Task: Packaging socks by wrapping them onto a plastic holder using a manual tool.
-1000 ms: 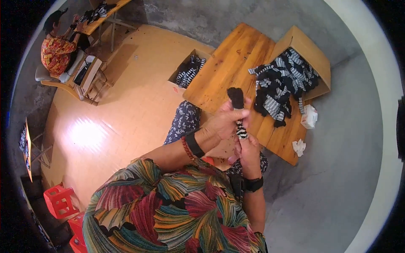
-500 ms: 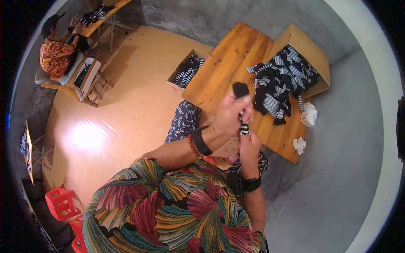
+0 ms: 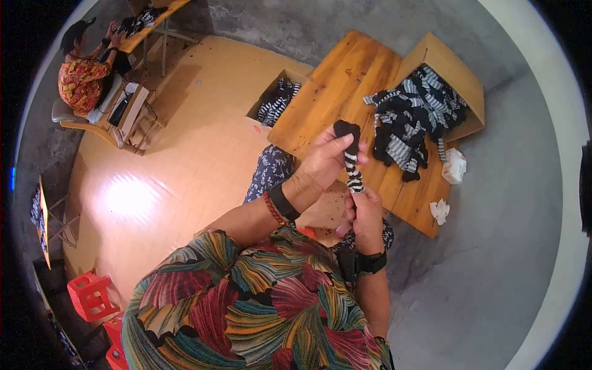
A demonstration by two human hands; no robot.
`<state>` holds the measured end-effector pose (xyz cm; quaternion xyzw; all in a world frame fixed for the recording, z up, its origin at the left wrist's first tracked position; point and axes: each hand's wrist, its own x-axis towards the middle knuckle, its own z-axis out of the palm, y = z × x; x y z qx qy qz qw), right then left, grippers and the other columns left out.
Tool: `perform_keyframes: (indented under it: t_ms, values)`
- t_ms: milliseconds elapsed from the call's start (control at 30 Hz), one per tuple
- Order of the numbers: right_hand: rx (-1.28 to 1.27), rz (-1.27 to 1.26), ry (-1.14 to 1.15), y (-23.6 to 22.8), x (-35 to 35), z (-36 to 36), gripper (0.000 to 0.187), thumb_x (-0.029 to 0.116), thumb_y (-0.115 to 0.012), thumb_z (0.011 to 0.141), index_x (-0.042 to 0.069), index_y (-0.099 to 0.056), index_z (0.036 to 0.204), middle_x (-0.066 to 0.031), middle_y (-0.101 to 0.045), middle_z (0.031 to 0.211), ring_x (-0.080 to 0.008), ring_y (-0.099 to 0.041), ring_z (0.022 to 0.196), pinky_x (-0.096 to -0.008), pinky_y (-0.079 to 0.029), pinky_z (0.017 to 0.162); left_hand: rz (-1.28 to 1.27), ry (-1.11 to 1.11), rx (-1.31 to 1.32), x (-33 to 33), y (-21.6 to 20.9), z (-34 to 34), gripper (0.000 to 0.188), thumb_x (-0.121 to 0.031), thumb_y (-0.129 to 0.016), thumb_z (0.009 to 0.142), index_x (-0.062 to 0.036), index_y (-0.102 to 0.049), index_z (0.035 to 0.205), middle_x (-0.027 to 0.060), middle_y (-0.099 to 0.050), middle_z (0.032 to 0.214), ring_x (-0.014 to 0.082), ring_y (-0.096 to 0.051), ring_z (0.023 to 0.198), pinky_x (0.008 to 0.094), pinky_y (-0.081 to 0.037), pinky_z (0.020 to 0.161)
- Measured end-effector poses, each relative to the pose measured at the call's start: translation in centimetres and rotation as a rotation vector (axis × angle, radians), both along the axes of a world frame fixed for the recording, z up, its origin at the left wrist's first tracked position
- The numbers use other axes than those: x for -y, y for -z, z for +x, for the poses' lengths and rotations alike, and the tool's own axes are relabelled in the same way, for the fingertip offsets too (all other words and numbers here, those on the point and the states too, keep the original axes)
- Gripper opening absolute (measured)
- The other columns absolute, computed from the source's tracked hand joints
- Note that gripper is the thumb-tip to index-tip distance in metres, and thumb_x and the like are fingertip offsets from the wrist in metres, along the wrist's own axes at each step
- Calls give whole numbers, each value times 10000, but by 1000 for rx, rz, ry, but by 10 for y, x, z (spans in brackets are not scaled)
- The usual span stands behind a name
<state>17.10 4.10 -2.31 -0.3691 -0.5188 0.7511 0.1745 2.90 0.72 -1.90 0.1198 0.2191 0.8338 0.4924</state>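
Note:
A narrow black-and-white striped sock (image 3: 353, 176) with a solid black end is stretched between my two hands, above the near edge of the table. My left hand (image 3: 328, 155) pinches the black end, with the thumb laid across it. Lower down, my right hand (image 3: 366, 216) grips the striped end, its fingers partly hidden. Beyond my hands, a heap of black and grey-striped knitted pieces (image 3: 398, 148) spills out of a cardboard box (image 3: 465, 80) lying on its side on the wooden table (image 3: 342, 74).
A white tissue pack (image 3: 454, 166) and a crumpled tissue (image 3: 439, 211) lie at the table's right edge. An open carton (image 3: 261, 129) of striped pieces stands left of the table. A co-worker (image 3: 83, 77) sits at another table, far left. Red stools (image 3: 91, 296) stand lower left.
My left hand has turned and moved slightly left, and more of the striped sock shows between my hands. My right hand has lowered a little. The co-worker's hands have shifted.

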Motion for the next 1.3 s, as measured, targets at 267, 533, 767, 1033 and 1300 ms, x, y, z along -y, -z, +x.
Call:
perform_keyframes:
  t_ms: [267,533,767,1033,1300]
  values:
    - [5,260,-47,8,3,10,192,210,-510,849,28,-548,800,55,-424,638,-29,-383,563,-184,-298,459,128,-39,139,-3,-9,-7,97,-154,-538,824,-88,-466,823,67,-540,648,148,-457,462,326,-456,509]
    - [-71,139,28,3,0,0,150,173,-511,849,34,-560,824,36,-451,610,-46,-389,490,-176,-316,445,-24,-89,-55,-7,2,26,111,-72,-562,791,-87,-454,811,8,-471,574,86,-398,399,205,-343,368]
    - [-118,-86,17,17,-1,9,154,188,-502,850,43,-544,823,-1,-496,603,-74,-413,448,-188,-335,418,86,194,61,2,2,12,193,-140,-537,812,-61,-474,977,93,-575,771,204,-579,660,324,-482,634]
    - [17,158,-50,6,1,2,232,260,-483,864,56,-538,770,38,-441,557,-51,-391,459,-184,-310,415,76,143,106,-4,1,0,138,-179,-526,827,-63,-495,894,105,-595,733,211,-586,592,331,-495,563]
    - [86,210,31,25,6,13,270,291,-493,858,73,-517,701,58,-409,539,-35,-370,454,-178,-280,412,-116,-118,13,-4,-3,9,105,-52,-564,777,-75,-481,837,69,-571,638,152,-552,486,249,-464,442]
